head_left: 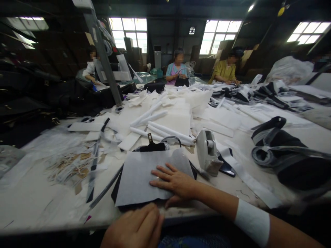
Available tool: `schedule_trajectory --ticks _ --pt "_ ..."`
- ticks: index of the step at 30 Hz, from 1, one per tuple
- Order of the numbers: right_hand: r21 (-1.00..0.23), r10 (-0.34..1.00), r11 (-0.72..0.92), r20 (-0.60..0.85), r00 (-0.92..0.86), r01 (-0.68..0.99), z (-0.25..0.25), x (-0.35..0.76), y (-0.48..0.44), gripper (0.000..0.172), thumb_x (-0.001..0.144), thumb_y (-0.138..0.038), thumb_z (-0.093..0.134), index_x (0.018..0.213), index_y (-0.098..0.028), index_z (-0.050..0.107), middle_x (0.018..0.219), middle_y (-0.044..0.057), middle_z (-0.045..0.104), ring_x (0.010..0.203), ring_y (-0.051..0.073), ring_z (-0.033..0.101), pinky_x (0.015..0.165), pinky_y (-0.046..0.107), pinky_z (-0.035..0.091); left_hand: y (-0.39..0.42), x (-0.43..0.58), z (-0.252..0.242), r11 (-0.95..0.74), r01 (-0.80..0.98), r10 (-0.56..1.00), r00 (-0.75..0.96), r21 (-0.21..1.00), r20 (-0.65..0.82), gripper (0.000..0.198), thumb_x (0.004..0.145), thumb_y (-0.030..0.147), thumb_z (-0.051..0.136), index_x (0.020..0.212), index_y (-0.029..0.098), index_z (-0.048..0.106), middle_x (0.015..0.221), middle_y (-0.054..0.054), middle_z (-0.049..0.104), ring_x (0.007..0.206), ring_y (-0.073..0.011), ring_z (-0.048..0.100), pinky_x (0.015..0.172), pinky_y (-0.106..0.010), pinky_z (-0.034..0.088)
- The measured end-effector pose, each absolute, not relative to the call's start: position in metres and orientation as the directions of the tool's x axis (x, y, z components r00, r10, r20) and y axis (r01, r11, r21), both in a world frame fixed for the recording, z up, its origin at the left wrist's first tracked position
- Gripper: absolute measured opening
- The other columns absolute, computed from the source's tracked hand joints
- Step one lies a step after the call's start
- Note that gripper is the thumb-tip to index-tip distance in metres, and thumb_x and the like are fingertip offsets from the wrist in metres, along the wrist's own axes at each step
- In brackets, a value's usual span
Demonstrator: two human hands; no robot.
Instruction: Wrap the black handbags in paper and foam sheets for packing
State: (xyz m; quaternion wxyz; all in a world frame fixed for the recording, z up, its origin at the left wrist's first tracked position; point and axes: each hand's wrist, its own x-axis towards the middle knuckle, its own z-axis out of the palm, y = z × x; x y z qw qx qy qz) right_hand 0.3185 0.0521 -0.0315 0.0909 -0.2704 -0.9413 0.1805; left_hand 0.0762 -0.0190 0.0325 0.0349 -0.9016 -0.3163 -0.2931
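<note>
A pale grey-white sheet (144,172) lies over a black handbag (152,147), whose dark edges and clasp strap show around it. My right hand (174,182) rests flat on the sheet with its fingers spread. My left hand (137,225) is closed just in front of the table edge, below the sheet. Its fingers are curled and slightly blurred, and what they hold, if anything, is hidden. A grey tape dispenser (209,153) stands right of the bag, with a black smartphone-like object (229,164) partly behind it.
White paper sheets and rolls (178,117) are heaped across the middle. Loose tags and strings (69,168) lie at left in clear plastic. A black wrapped bag (297,155) sits at right. A metal post (107,65) rises at left. Several people work at the far side.
</note>
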Motion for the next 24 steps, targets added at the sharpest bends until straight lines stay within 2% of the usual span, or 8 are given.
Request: schedule_trajectory --ticks 2,4,7,9,12,15,20,24 --pt "-0.402 0.543 0.786 0.084 -0.835 0.470 -0.031 0.318 0.052 0.087 0.084 -0.059 0.064 0.155 -0.028 0.024 0.162 0.012 0.019 0.149 0.036 0.009 0.117 0.061 0.003 0.006 0.081 0.032 -0.823 0.560 0.534 0.705 0.095 0.466 0.030 0.096 0.021 0.047 0.124 0.018 0.058 0.118 -0.007 0.070 0.105 -0.0195 0.068 0.088 -0.031 0.057" --pt "-0.430 0.554 0.773 0.100 -0.827 0.466 -0.029 0.319 0.051 0.089 0.083 -0.060 0.065 0.155 -0.025 0.025 0.160 0.014 0.025 0.149 0.035 0.010 0.117 0.060 0.002 0.034 0.080 0.018 -0.865 0.501 0.477 0.803 0.029 0.357 0.044 0.097 0.018 0.042 0.141 0.018 0.045 0.141 -0.009 0.056 0.129 -0.0229 0.053 0.107 -0.044 0.046" --pt "-0.550 0.585 0.715 0.133 -0.800 0.432 -0.023 0.325 0.053 0.087 0.086 -0.061 0.062 0.154 -0.019 0.027 0.157 0.016 0.031 0.150 0.032 0.010 0.119 0.055 0.003 0.056 0.072 -0.014 -0.842 0.538 0.527 0.813 0.026 0.248 0.055 0.099 0.025 0.043 0.151 0.019 0.027 0.151 -0.010 0.042 0.139 -0.0227 0.042 0.109 -0.046 0.044" --pt "-0.680 0.613 0.641 0.175 -0.770 0.356 -0.021 0.330 0.057 0.077 0.092 -0.062 0.051 0.153 -0.017 0.031 0.155 0.014 0.035 0.150 0.029 0.014 0.121 0.052 0.008 0.056 0.067 -0.030 -0.816 0.577 0.567 0.787 0.037 0.241 0.060 0.100 0.027 0.042 0.154 0.017 0.017 0.153 -0.010 0.039 0.140 -0.0214 0.039 0.111 -0.045 0.042" --pt "-0.804 0.692 0.533 0.234 -0.683 0.265 -0.023 0.336 0.061 0.060 0.101 -0.056 0.035 0.146 -0.018 0.044 0.149 0.012 0.046 0.147 0.023 0.025 0.120 0.046 0.022 0.048 0.064 -0.039 -0.808 0.588 0.579 0.776 0.046 0.249 0.059 0.100 0.024 0.039 0.154 0.018 0.015 0.153 -0.009 0.040 0.140 -0.0198 0.040 0.112 -0.044 0.040" --pt "-0.745 0.740 0.554 0.236 -0.629 0.372 -0.027 0.334 0.062 0.052 0.099 -0.048 0.048 0.138 -0.015 0.055 0.142 0.013 0.054 0.142 0.023 0.036 0.117 0.042 0.030 0.047 0.064 -0.038 -0.809 0.584 0.582 0.780 0.065 0.231 0.057 0.099 0.022 0.041 0.153 0.021 0.021 0.153 -0.008 0.040 0.139 -0.0209 0.040 0.112 -0.046 0.040" --pt "-0.519 0.688 0.682 0.219 -0.692 0.515 -0.032 0.329 0.062 0.049 0.098 -0.042 0.053 0.139 -0.016 0.053 0.144 0.012 0.052 0.141 0.027 0.036 0.119 0.048 0.026 0.050 0.064 -0.040 -0.799 0.588 0.600 0.768 0.128 0.223 0.059 0.098 0.023 0.044 0.153 0.021 0.023 0.152 -0.008 0.040 0.139 -0.0226 0.040 0.112 -0.048 0.040" --pt "-0.582 0.722 0.630 0.197 -0.663 0.514 -0.024 0.330 0.065 0.048 0.095 -0.043 0.058 0.137 -0.019 0.055 0.139 0.013 0.057 0.136 0.024 0.045 0.117 0.044 0.031 0.050 0.065 -0.037 -0.756 0.604 0.654 0.720 0.252 0.232 0.057 0.098 0.029 0.046 0.152 0.024 0.027 0.149 -0.008 0.046 0.136 -0.0216 0.045 0.112 -0.046 0.040"
